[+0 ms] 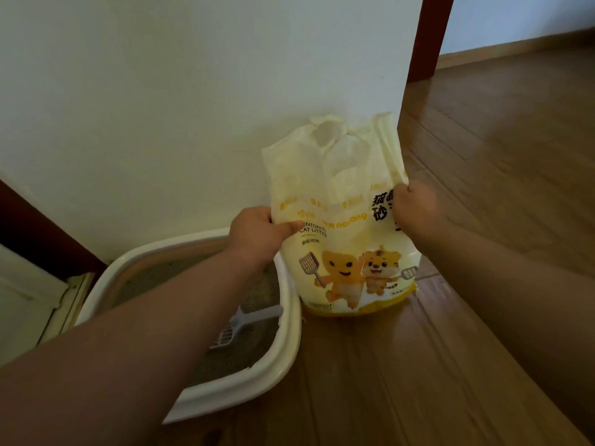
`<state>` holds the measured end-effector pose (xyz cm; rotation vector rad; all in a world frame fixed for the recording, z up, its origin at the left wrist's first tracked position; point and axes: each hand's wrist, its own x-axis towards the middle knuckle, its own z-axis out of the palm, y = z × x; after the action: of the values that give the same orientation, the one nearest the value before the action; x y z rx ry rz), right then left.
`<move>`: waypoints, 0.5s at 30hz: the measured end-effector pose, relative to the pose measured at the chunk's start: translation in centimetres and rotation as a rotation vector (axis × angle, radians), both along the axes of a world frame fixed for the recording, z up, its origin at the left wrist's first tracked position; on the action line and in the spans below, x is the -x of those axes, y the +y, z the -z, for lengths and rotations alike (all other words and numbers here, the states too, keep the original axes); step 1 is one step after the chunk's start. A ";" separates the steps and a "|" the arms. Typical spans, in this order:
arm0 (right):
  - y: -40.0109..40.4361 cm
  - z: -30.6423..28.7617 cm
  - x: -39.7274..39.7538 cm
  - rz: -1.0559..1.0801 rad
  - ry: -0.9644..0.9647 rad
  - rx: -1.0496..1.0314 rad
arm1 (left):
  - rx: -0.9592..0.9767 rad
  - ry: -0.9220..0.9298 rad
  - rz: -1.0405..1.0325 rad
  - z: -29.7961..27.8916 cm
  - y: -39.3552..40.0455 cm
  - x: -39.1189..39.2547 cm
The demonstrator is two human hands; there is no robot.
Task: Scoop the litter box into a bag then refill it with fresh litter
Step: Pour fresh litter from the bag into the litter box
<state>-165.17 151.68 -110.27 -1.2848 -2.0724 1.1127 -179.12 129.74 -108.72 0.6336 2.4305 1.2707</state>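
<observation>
The cat litter bag (346, 233) stands upright on the wooden floor (402, 365), against the white wall (161, 107) at its outer corner and just beside the litter box (283, 365). Its pale yellow front reads "BENTONITE CAT LITTER", partly covered by a thumb, with large black Chinese characters at the right and two cartoon animals holding scoops below; the smaller print is too blurred to read. The left hand (257, 235) pinches the bag's left edge, thumb across the front. The right hand (413, 209) grips the right edge, fingers curled around it. The bag's crumpled top is gathered loosely. Inside the white-rimmed box, a white litter scoop (240, 325) lies on grey litter, half hidden by the left forearm. Open floor stretches to the right of the bag.
</observation>
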 end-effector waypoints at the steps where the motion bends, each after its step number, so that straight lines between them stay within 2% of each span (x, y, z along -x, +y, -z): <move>1: 0.4 0.3 0.6 -0.018 0.010 0.037 | 0.004 -0.009 -0.022 0.6 0.5 0.8; 6: 2.7 0.7 2.8 -0.138 -0.016 0.105 | 0.014 -0.006 -0.064 2.4 2.7 3.9; 9: 3.4 0.4 4.3 -0.224 -0.172 0.020 | 0.056 -0.102 -0.038 2.8 3.9 5.4; 12: 3.5 0.2 5.5 -0.193 -0.321 -0.086 | 0.203 -0.004 0.026 3.1 4.3 6.2; 13: 3.6 0.3 5.7 -0.156 -0.316 -0.081 | 0.233 0.034 0.021 3.1 4.2 6.5; 15: 3.6 0.7 6.0 -0.088 -0.169 -0.003 | 0.266 0.086 -0.006 3.1 4.3 6.9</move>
<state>-171.21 155.30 -110.95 -1.3387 -2.2733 1.0702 -186.03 134.07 -111.80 0.6163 2.6117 0.9159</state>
